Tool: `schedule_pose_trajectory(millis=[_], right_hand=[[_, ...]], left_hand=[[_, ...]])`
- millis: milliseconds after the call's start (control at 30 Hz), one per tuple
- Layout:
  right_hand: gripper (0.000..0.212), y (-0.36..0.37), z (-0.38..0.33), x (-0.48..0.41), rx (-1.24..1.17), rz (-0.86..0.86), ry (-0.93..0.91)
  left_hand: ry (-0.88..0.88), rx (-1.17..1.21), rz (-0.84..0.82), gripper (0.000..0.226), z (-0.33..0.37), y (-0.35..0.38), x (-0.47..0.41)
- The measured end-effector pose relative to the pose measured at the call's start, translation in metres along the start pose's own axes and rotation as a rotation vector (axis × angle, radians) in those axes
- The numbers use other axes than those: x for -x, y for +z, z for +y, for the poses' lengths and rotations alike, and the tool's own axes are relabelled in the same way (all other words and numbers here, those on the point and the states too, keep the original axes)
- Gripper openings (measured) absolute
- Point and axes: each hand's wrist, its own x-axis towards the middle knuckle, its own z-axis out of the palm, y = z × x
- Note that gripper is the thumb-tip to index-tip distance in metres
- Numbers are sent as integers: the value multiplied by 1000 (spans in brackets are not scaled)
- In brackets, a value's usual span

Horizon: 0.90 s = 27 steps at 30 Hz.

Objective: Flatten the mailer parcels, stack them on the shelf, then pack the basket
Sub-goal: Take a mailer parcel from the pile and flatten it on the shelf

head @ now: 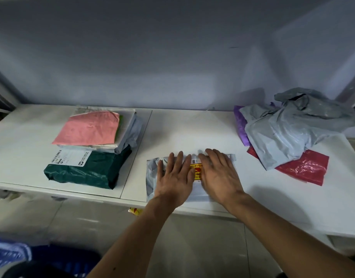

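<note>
A grey mailer parcel (pixel 152 173) with a yellow and red label lies at the front middle of the white shelf (pixel 192 129). My left hand (pixel 175 177) and my right hand (pixel 219 174) both press flat on it, fingers straight, side by side. To the left stands a stack of flattened parcels: a pink one (pixel 88 128) on top, grey and white ones under it, and a dark green one (pixel 88 171) at the bottom. On the right lies a loose heap of crumpled grey mailers (pixel 289 133) over a purple one (pixel 240 125) and a red one (pixel 305 169).
The shelf's front edge (pixel 92 194) runs just below the parcel. A seam (pixel 136 151) splits the shelf surface between the stack and the grey parcel. A yellow scrap (pixel 135 211) pokes out under the edge. Blue fabric (pixel 10 255) shows at the bottom left, above the tiled floor.
</note>
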Motion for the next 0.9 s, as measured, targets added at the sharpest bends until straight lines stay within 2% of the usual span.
schedule_pose_trajectory(millis=[100,200,300,500,667,900], right_hand=[[48,10,-2,-2,-13,-22,-28],[53,13,-1,-1,-13,-48,2],[61,19,2,-3,4,-71,-1],[66,20,10,-9,-27,-82,-36],[78,11,32,-2,-47,-155,14],[70,7,37,8,-175,-261,62]], left_hand=[[-33,43,84,52,4,-2,-3],[90,-77,218,58,14,7,-2],[136,-25,213,59,11,17,-12],[164,-80,240,59,0,15,-16],[36,-82,146,83,-25,8,-9],[19,166,7,72,-29,4,-3]])
